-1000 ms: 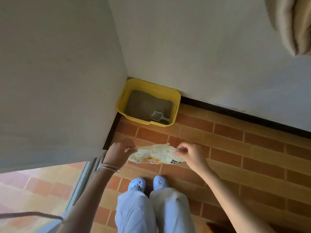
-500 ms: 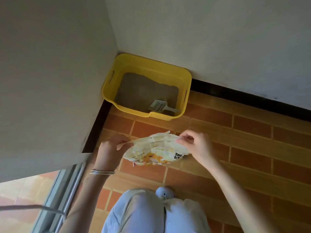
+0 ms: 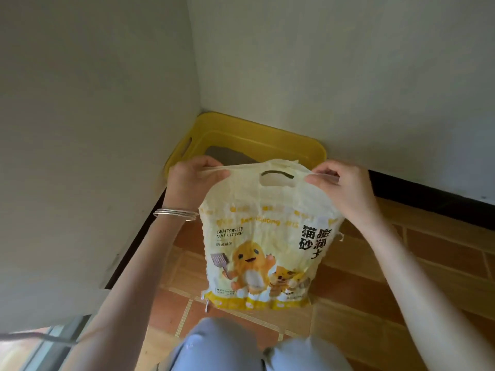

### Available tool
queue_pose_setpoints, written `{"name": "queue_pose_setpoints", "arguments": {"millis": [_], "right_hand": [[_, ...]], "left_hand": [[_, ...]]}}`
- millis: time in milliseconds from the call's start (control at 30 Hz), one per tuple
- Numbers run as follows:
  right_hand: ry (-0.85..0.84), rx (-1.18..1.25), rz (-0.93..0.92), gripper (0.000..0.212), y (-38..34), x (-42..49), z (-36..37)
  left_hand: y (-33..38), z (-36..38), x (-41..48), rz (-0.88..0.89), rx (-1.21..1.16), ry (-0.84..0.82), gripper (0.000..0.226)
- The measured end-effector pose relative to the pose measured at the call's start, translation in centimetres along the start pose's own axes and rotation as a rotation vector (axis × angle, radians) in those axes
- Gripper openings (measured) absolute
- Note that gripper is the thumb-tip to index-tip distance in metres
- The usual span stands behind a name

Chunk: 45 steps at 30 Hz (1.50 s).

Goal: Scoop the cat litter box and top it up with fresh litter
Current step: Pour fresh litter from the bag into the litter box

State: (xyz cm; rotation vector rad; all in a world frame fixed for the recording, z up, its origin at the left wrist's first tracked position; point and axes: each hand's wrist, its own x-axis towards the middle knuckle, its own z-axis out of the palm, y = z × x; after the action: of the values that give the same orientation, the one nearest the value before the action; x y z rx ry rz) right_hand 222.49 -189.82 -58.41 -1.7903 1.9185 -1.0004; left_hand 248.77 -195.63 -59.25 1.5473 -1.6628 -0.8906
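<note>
A pale yellow bag of bentonite cat litter (image 3: 263,236) hangs upright in front of me, printed with cartoon animals and with a handle cutout near its top. My left hand (image 3: 188,183) pinches the bag's top left corner and my right hand (image 3: 341,186) pinches the top right corner, stretching the top edge between them. Behind the bag, the yellow litter box (image 3: 257,136) sits in the corner where two walls meet. A patch of grey litter (image 3: 225,155) shows inside it. The bag hides the scoop and most of the box's inside.
White walls (image 3: 93,129) close in on the left and at the back, with a dark baseboard (image 3: 428,194) along the floor. The floor is orange-brown tile (image 3: 401,263). My knees in light trousers (image 3: 241,349) fill the bottom edge. A doorway track (image 3: 53,341) lies at lower left.
I have dropped lower and closer to the litter box. The bag went from lying flat between my hands to hanging upright, held by its top corners in front of the box.
</note>
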Motion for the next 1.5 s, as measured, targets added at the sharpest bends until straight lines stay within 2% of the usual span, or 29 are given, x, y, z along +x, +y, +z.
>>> {"name": "queue_pose_setpoints", "arguments": {"millis": [100, 267, 367, 500, 600, 700, 800, 900, 1000, 1133, 1267, 1433, 1500], "right_hand": [[0.01, -0.084, -0.07, 0.024, 0.5, 1.0, 0.9], [0.116, -0.179, -0.151, 0.052, 0.4, -2.1, 0.9], [0.224, -0.136, -0.204, 0.059, 0.7, -6.0, 0.9], [0.377, -0.097, -0.344, 0.052, 1.8, -11.3, 1.6], [0.4, 0.071, -0.276, 0.055, 2.5, -15.1, 1.8], [0.434, 0.275, -0.178, 0.06, 3.1, -18.5, 2.8], [0.339, 0.36, -0.097, 0.055, 4.8, -21.6, 5.7], [0.16, 0.243, 0.047, 0.053, 8.1, -24.1, 9.3], [-0.002, 0.17, 0.192, 0.072, 10.9, -25.3, 12.3], [-0.165, 0.089, 0.249, 0.095, 13.5, -25.0, 15.4], [-0.221, 0.025, 0.199, 0.106, 15.0, -23.7, 17.5], [-0.039, 0.061, 0.18, 0.095, 16.4, -23.4, 18.9], [-0.023, 0.074, 0.217, 0.095, 17.1, -23.6, 19.2]], "left_hand": [[-0.7, 0.8, 1.4, 0.026, -0.003, 0.058, 0.025], [-3.0, 0.2, -0.8, -0.027, -0.103, 0.079, 0.079], [-5.4, -0.1, -3.7, -0.024, -0.191, 0.061, 0.074], [-10.8, 0.6, -8.5, 0.029, -0.176, -0.071, 0.061], [-14.7, 1.7, -12.2, 0.01, -0.08, -0.161, 0.062], [-17.0, 3.1, -15.2, 0.09, 0.007, -0.205, 0.066], [-18.8, 4.8, -17.0, 0.14, 0.027, -0.201, 0.074], [-20.5, 6.7, -18.1, 0.14, 0.109, -0.175, 0.084], [-21.9, 8.3, -18.5, 0.096, 0.161, -0.186, 0.095], [-23.2, 9.7, -17.7, 0.084, 0.215, -0.219, 0.109], [-24.2, 10.2, -16.1, 0.097, 0.241, -0.276, 0.121], [-25.3, 11.6, -15.7, 0.056, 0.137, -0.286, 0.114], [-26.0, 12.1, -16.1, 0.059, 0.137, -0.268, 0.106]]}}
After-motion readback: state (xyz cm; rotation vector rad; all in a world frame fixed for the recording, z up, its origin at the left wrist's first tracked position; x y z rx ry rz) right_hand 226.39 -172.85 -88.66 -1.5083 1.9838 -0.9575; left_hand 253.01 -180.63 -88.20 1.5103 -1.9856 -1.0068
